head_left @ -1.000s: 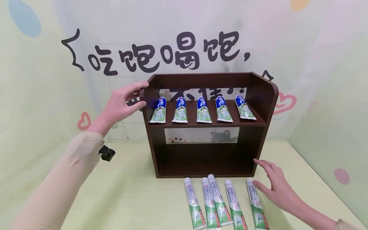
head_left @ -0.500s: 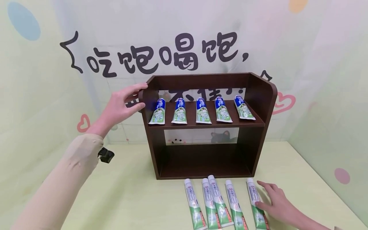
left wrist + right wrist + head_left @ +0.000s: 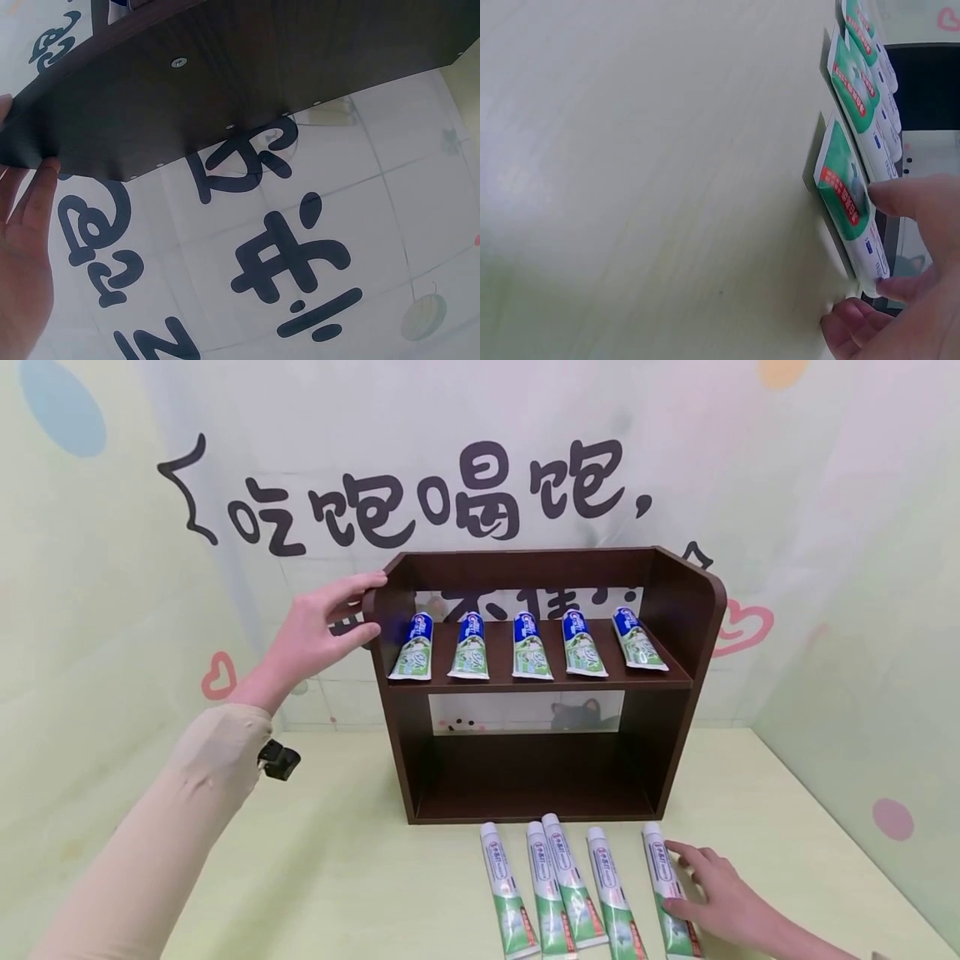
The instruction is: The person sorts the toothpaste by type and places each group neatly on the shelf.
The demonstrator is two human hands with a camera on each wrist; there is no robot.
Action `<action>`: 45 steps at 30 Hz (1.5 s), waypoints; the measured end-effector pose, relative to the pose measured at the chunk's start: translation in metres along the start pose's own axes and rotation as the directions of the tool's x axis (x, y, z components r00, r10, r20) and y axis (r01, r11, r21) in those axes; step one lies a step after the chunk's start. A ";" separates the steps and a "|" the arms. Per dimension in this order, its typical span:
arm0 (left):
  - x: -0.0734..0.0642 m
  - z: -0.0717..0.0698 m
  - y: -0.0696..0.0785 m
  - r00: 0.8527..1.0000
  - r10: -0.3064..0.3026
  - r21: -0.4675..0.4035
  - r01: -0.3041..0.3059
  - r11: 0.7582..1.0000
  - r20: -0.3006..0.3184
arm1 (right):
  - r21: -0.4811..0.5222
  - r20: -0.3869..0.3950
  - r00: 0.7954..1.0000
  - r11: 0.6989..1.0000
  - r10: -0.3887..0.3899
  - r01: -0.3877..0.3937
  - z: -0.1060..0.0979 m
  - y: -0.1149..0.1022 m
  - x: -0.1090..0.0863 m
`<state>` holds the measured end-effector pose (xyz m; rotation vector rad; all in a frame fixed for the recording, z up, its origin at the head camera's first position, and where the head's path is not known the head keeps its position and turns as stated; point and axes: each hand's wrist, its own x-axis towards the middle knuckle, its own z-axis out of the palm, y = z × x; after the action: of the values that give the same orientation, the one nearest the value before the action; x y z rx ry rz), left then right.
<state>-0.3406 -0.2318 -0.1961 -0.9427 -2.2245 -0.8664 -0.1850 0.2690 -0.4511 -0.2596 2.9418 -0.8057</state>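
My left hand (image 3: 307, 631) grips the upper left corner of a dark brown two-tier shelf (image 3: 525, 564). In the left wrist view, its fingertips touch the edge of the side panel (image 3: 180, 105). Low on the right in the head view, my right hand (image 3: 723, 897) pinches the rightmost green-and-white toothpaste tube (image 3: 663, 877), which lies flat on the table. The right wrist view has the thumb against that tube's (image 3: 847, 184) side and a finger near its cap, other fingers curled below. More such tubes (image 3: 611, 893) lie to its left.
Several blue-and-green toothpaste tubes (image 3: 531, 652) lie in a spaced row on the upper tier. The lower tier (image 3: 532, 777) stands behind the table tubes. A printed wall cloth (image 3: 487, 410) closes off the back, and the pale table (image 3: 300, 860) reaches the side walls.
My right hand has come down from beside the shelf's lower right corner to the rightmost tube and closed in on it. The left hand stays on the shelf.
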 end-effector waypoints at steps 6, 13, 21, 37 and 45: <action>0.001 -0.003 0.001 1.000 -0.009 0.025 0.009 1.000 0.000 | 0.066 0.048 0.997 0.996 0.056 -0.059 0.000 -0.009 0.007; 0.003 -0.003 0.004 1.000 0.001 0.025 -0.001 1.000 0.003 | 0.068 0.080 0.985 0.985 0.150 -0.156 0.000 -0.020 0.014; 0.003 -0.001 0.005 1.000 -0.004 0.024 0.004 1.000 0.007 | 0.069 0.121 0.986 0.990 0.114 -0.123 -0.004 -0.028 0.018; 0.003 -0.001 0.004 0.999 -0.027 0.016 0.027 1.000 0.019 | 0.429 0.219 0.975 0.902 -0.047 -0.053 -0.021 -0.031 0.012; 0.001 -0.003 0.004 1.000 -0.019 0.029 0.019 0.999 0.022 | 0.534 0.175 0.967 0.843 -0.186 0.065 -0.033 -0.061 0.033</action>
<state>-0.3370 -0.2312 -0.1925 -0.9229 -2.2621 -0.8336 -0.2126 0.2284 -0.3924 -0.4655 2.3950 -1.4525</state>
